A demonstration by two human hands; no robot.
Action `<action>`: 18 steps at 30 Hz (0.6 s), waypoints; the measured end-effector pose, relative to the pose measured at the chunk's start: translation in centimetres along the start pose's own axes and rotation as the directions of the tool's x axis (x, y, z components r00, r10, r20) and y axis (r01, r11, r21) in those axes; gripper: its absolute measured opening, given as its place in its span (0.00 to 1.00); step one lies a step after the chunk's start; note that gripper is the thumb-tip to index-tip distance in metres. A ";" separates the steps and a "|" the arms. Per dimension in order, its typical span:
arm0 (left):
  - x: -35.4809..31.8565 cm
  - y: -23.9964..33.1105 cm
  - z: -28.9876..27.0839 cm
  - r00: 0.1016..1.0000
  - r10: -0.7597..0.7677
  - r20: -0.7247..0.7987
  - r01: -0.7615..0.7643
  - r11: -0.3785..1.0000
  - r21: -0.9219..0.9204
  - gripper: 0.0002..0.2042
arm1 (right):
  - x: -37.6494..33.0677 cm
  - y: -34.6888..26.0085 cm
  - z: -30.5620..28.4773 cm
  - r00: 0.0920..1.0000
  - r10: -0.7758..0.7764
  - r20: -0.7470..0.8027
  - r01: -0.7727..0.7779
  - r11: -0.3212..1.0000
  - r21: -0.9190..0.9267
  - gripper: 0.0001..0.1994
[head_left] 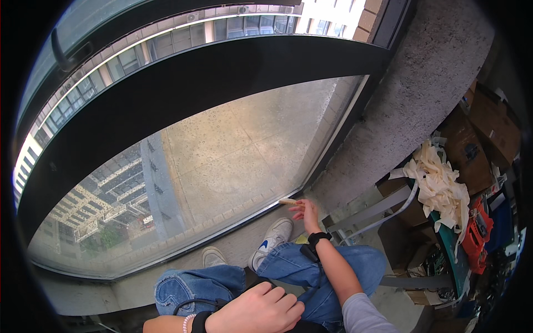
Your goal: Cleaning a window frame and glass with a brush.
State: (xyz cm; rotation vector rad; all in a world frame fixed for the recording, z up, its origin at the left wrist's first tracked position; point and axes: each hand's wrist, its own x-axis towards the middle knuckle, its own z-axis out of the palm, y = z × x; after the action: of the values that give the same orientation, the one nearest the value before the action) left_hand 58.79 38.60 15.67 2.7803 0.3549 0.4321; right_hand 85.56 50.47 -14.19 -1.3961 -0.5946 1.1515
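Observation:
My right hand (304, 214) reaches to the lower right corner of the window frame (261, 212). Between its thumb and fingers is a small, flat tan strip (288, 201), its far end at the frame; its exact kind is too small to make out. My left hand (258, 306) rests over my lap, palm down, fingers curled and pressed together. Whatever may lie under those fingers is hidden, though something black shows beneath the hand. Raindrops speckle the window glass (239, 150), which stands in front of my knees.
A rough grey concrete wall (422, 72) rises right of the window. On the right, crumpled cream paper or cloth (438, 183) lies on a cluttered table beside a red tool-like object (478, 236) and cardboard boxes (469, 150). Grey metal legs (369, 211) stand near my right arm.

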 end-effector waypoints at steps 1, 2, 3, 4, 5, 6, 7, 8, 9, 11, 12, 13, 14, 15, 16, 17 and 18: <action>0.0 0.0 0.0 1.000 0.003 -0.002 -0.003 1.000 -0.002 0.08 | 0.2 0.2 -0.3 1.000 0.023 0.015 -0.024 1.000 0.010 0.17; 0.1 0.0 0.0 1.000 0.005 -0.003 -0.005 1.000 -0.002 0.08 | 0.3 0.5 -0.5 0.998 0.047 0.030 -0.047 0.999 0.020 0.17; 0.1 0.0 0.0 1.000 0.002 -0.002 -0.002 1.000 -0.004 0.08 | 0.2 0.4 -0.3 0.998 0.048 0.033 -0.049 0.999 0.021 0.17; 0.1 0.0 0.0 1.000 -0.002 -0.001 0.002 1.000 -0.006 0.08 | 0.0 0.4 0.0 0.999 0.021 -0.046 -0.021 1.000 -0.005 0.18; 0.0 0.0 0.0 1.000 -0.004 0.000 0.004 1.000 -0.006 0.08 | -0.1 0.4 0.3 0.992 -0.009 -0.125 0.005 0.999 -0.034 0.19; 0.0 0.0 0.0 1.000 -0.002 0.004 0.002 1.000 -0.012 0.08 | -0.1 0.5 0.2 0.992 -0.010 -0.127 0.006 0.999 -0.034 0.19; 0.1 0.0 0.1 1.000 0.001 0.009 -0.001 1.000 -0.018 0.08 | -0.1 0.6 0.2 0.991 -0.040 -0.127 0.037 0.999 -0.026 0.20; 0.1 0.0 0.1 1.000 0.004 0.009 -0.004 1.000 -0.019 0.08 | -0.1 0.7 0.1 0.990 -0.069 -0.127 0.068 0.998 -0.019 0.20; 0.0 0.0 0.2 1.000 0.003 0.009 -0.003 1.000 -0.019 0.08 | -0.2 0.5 0.2 0.990 -0.068 -0.124 0.067 0.998 -0.018 0.20; -0.1 0.0 0.2 1.000 -0.001 0.011 0.002 1.000 -0.017 0.08 | -0.3 0.0 0.3 0.995 0.053 0.084 -0.059 0.996 0.069 0.19; -0.1 0.0 0.2 1.000 0.001 0.016 -0.001 1.000 -0.012 0.08 | -0.3 0.0 0.1 0.995 0.053 0.083 -0.058 0.996 0.069 0.19; 0.0 0.0 0.2 1.000 0.003 0.021 -0.003 1.000 -0.007 0.08 | -0.3 0.1 0.0 0.994 0.076 0.077 -0.082 0.993 0.081 0.18; 0.0 0.1 0.3 1.000 0.004 0.021 -0.004 1.000 -0.007 0.08 | -0.2 0.2 -0.1 0.992 0.099 0.072 -0.106 0.990 0.093 0.18; 0.0 0.1 0.3 1.000 0.005 0.020 -0.005 1.000 -0.010 0.08 | -0.1 0.3 -0.2 0.993 0.098 0.070 -0.105 0.990 0.093 0.18; 0.1 0.1 0.3 1.000 0.007 0.018 -0.007 1.000 -0.012 0.08 | -0.1 0.5 -0.2 0.998 0.060 -0.013 -0.060 0.998 0.029 0.18; 0.1 0.1 0.3 1.000 0.009 0.018 -0.009 1.000 -0.012 0.08 | 0.0 0.6 -0.3 0.995 0.016 -0.094 -0.020 0.999 -0.039 0.19; 0.1 0.1 0.3 1.000 0.009 0.019 -0.009 1.000 -0.007 0.08 | -0.1 0.4 -0.1 0.996 0.016 -0.092 -0.020 0.999 -0.039 0.19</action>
State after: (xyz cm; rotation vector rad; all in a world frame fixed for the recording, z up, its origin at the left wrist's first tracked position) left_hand 58.99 38.49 15.48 2.7788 0.3358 0.4079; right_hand 85.46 50.29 -14.59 -1.4832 -0.5428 1.0887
